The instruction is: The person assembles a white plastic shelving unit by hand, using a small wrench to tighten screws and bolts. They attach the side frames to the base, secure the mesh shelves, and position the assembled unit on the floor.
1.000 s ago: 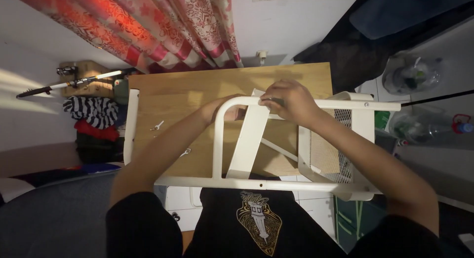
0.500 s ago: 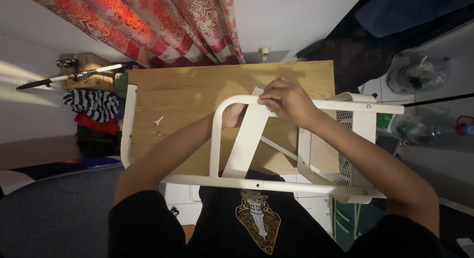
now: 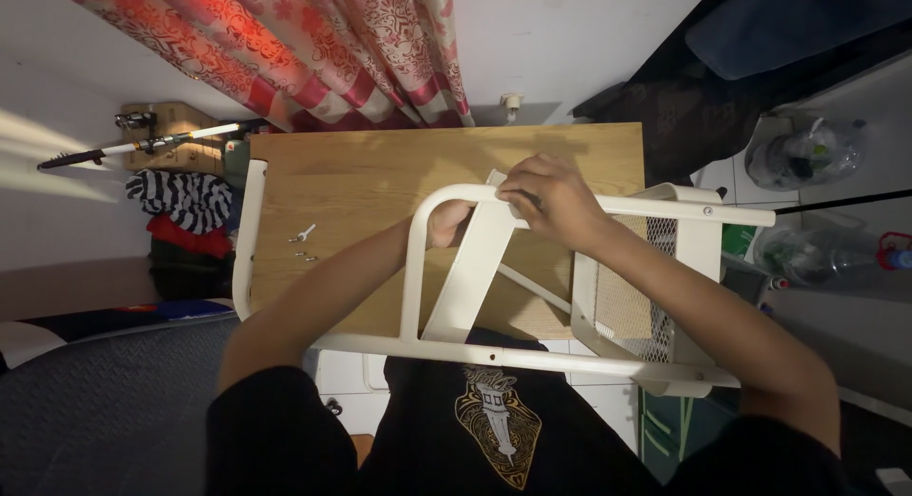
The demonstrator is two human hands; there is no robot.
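Note:
A white metal cart frame (image 3: 418, 268) lies across the wooden table (image 3: 380, 163) in front of me, with a mesh shelf (image 3: 632, 301) at its right. My right hand (image 3: 551, 197) is closed over the frame's top bar where a flat diagonal brace (image 3: 470, 273) meets it. My left hand (image 3: 446, 222) sits under the same bar, fingers curled against the frame just left of the brace. Whether a small tool is in my right hand is hidden.
A few small screws (image 3: 302, 238) lie on the table's left part. A long white rail (image 3: 249, 239) runs along the table's left edge. Red patterned curtains (image 3: 313, 40) hang behind. Striped clothes (image 3: 180, 201) and a rod (image 3: 142, 144) are left; plastic bottles (image 3: 807, 254) right.
The frame has shifted slightly on the table and both hands have stayed on the top bar by the brace. Little else differs.

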